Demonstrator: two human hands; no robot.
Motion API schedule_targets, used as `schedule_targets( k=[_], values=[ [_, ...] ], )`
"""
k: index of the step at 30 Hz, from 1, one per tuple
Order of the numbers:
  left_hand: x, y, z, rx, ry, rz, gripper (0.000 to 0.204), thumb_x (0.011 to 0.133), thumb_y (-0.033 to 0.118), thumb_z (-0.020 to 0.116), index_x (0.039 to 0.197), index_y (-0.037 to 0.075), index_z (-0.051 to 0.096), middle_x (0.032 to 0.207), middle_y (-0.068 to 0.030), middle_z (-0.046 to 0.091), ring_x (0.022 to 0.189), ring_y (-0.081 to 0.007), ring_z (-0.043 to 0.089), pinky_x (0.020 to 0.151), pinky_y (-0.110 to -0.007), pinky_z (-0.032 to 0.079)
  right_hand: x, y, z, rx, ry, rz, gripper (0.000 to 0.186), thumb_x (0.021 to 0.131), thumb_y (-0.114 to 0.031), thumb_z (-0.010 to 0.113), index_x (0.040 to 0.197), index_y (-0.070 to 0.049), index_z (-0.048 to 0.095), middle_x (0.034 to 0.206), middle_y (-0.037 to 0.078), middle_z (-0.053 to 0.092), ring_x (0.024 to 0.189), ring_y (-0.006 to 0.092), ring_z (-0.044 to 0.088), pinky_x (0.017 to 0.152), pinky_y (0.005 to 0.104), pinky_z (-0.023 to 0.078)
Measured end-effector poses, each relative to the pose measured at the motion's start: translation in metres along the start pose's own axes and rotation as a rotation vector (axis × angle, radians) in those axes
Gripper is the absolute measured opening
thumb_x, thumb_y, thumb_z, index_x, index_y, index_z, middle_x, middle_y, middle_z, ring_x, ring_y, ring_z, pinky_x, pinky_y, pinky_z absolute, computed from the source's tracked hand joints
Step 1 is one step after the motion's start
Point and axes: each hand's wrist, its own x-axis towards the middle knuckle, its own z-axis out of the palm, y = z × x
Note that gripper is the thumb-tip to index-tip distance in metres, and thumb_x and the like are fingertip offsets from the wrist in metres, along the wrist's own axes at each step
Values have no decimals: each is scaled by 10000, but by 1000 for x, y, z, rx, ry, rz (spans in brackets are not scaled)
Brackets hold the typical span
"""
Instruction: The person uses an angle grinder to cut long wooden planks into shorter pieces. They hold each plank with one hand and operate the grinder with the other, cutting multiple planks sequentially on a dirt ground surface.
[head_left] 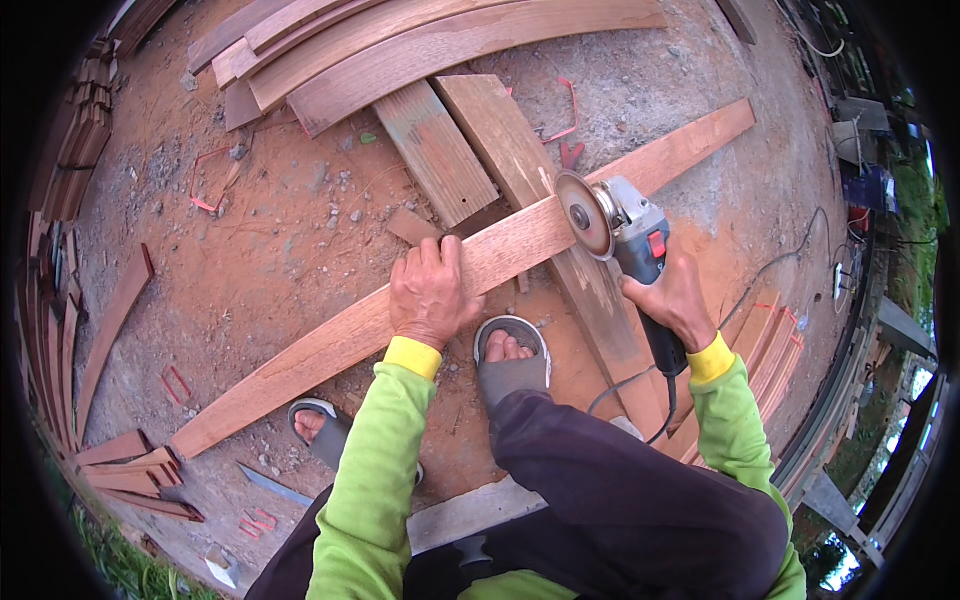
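Observation:
A long reddish wooden board point(330, 350) lies slantwise in front of me, from near my left to the far right. My left hand point(430, 290) is closed over it left of the middle, fingers curled round its far edge. In my right hand point(677, 300) is a corded angle grinder point(640, 240), gripped by its dark body. The grinder's round disc point(585, 215) stands at the board's surface, right of my left hand; whether it touches or spins I cannot tell. A thick beam point(600, 310) passes beneath the board.
Stacked boards point(430, 50) lie at the far side, beside a short plank point(435, 150). More timber point(770, 350) sits at right, and board ends point(135, 465) at lower left. The grinder's cord point(670, 400) loops near my right leg. My sandalled foot point(512, 350) is close to the board.

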Motion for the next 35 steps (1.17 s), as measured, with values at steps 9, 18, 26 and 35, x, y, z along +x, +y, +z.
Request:
schedule_targets(
  k=[9,18,26,35],
  values=[
    [-1,-1,0,2,12,11,595,579,335,844,1046,97,564,898,-89,551,832,-270,622,750,-390,479,-1,0,2,23,-13,24,544,661,-210,805,1024,112,559,824,287,677,762,438,699,698,451,554],
    [-1,-1,1,14,20,7,569,591,341,830,1030,99,561,891,-89,549,819,-270,623,741,-393,481,-1,-4,-1,-6,-19,38,545,665,-216,791,1043,107,568,835,287,678,777,438,697,708,458,551],
    [-1,0,0,-8,2,1,576,598,368,838,1008,70,564,894,-118,561,849,-311,625,755,-420,489,3,-13,-3,45,4,6,538,662,-203,794,1057,93,578,845,275,681,785,427,695,715,449,545],
    [0,1,0,1,-1,3,624,572,369,863,1026,76,552,912,-110,567,862,-311,623,765,-416,489,-5,-6,-13,141,97,50,539,658,-209,806,1032,104,576,833,244,684,761,351,706,712,413,554]
  ],
)
